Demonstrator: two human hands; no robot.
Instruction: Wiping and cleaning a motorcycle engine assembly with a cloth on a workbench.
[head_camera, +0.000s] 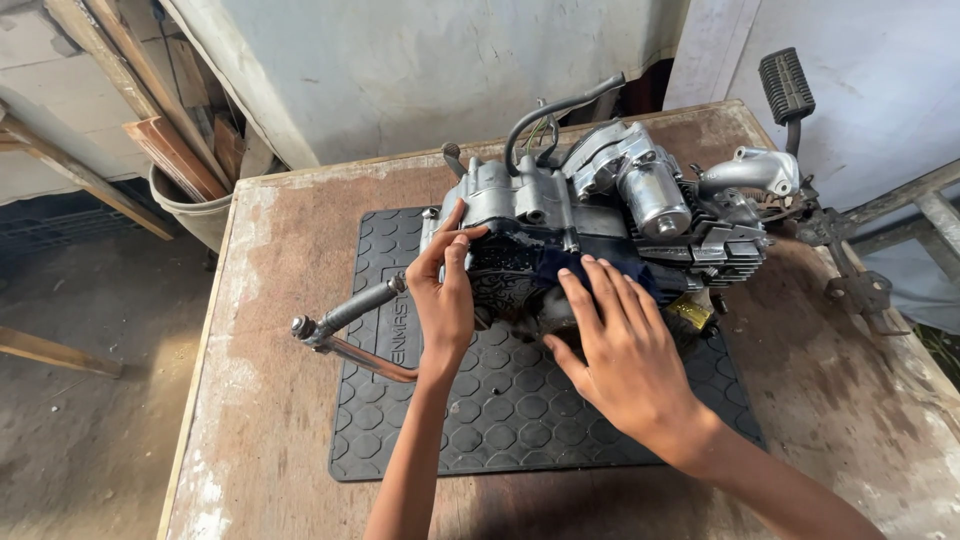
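A grey metal motorcycle engine (610, 200) lies on a black rubber mat (500, 420) on a worn wooden table (290, 400). My left hand (445, 295) rests against the engine's near left side, thumb and fingers touching the casing edge. Fingers spread, my right hand (620, 350) lies flat on a dark blue cloth (570, 265) pressed against the engine's near face. A metal kick lever (345, 325) sticks out to the left of the engine, just beside my left hand. A black foot pedal (785, 88) rises at the engine's far right.
A grey bucket (195, 210) holding wooden planks (170, 150) stands off the table's far left corner. A pale wall (420, 70) runs behind the table. Metal bars (930, 200) are at the right edge. The floor (80, 400) lies to the left.
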